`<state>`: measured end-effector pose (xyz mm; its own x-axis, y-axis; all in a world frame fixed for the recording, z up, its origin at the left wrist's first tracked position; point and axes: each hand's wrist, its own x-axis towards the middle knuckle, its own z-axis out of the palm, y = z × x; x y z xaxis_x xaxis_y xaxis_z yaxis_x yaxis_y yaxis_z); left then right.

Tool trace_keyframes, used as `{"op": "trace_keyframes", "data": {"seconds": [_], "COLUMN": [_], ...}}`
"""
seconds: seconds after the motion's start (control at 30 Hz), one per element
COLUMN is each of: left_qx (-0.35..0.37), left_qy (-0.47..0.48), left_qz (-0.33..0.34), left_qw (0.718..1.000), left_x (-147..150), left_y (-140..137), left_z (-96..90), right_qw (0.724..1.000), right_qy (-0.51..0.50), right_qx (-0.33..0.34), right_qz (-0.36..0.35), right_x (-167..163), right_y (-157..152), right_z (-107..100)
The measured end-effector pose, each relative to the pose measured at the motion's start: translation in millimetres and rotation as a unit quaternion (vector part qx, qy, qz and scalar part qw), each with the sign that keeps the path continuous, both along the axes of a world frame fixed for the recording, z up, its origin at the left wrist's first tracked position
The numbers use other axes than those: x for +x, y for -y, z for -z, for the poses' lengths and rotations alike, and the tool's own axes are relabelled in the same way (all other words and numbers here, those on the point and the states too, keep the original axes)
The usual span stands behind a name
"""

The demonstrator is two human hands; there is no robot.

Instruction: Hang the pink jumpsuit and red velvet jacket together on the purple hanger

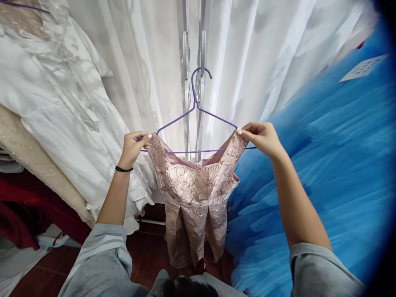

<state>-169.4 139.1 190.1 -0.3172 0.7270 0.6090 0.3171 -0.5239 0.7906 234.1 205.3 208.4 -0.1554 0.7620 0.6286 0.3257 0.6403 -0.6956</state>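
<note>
A pink dress [198, 181] with a shiny floral pattern hangs upright from a purple wire hanger [175, 121] in the middle of the head view. My left hand [136, 145] pinches the dress's strap at the hanger's left end. At the other end, my right hand [261, 138] pinches the opposite strap between thumb and fingers. The hanger's hook rises in front of a grey metal stand, close to its upright rings; whether it rests on anything I cannot tell. The skirt falls toward my body, above the floor.
White dresses [68, 103] hang to the left, above dark red cloth [18, 210]. A full blue tulle garment [328, 165] fills the right side, with a white tag [363, 68] on it. Behind stand white curtains [247, 53] and a grey metal stand [182, 16]. The floor [148, 255] is dark red tile.
</note>
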Motion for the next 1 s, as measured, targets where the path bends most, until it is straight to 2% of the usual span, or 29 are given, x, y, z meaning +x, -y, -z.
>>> {"op": "trace_keyframes", "data": {"seconds": [0.1,0.2,0.3,0.43,0.57,0.73,0.9,1.0], "left_qx": [0.005,0.010,-0.023,0.008,0.045,0.011,0.028,0.096], "left_qy": [0.048,-0.057,-0.150,-0.119,-0.102,-0.191,-0.293,-0.224], "left_qz": [0.000,0.001,0.012,-0.010,-0.054,-0.034,-0.108,-0.152], "left_qw": [0.999,0.998,0.988,0.993,0.992,0.981,0.950,0.958], "left_x": [-2,-7,-10,0,11,9,12,9], "left_y": [2,7,11,9,3,5,13,12], "left_z": [3.8,-3.4,-14.6,-21.6,-21.6,-21.6,-19.8,-0.3], "right_qw": [1.000,1.000,0.998,0.993,0.992,0.997,0.984,0.963], "right_qy": [-0.023,0.008,0.043,-0.001,-0.063,0.032,0.105,0.068], "right_qx": [0.003,0.009,0.047,0.094,0.088,0.059,0.112,0.183], "right_qz": [0.000,-0.004,0.022,0.072,0.067,0.030,0.095,0.187], "right_x": [-1,0,-1,-11,-22,-22,-23,-27], "right_y": [-3,-2,-1,-5,-9,-9,-3,6], "right_z": [8,10,8,9,10,11,15,31]}}
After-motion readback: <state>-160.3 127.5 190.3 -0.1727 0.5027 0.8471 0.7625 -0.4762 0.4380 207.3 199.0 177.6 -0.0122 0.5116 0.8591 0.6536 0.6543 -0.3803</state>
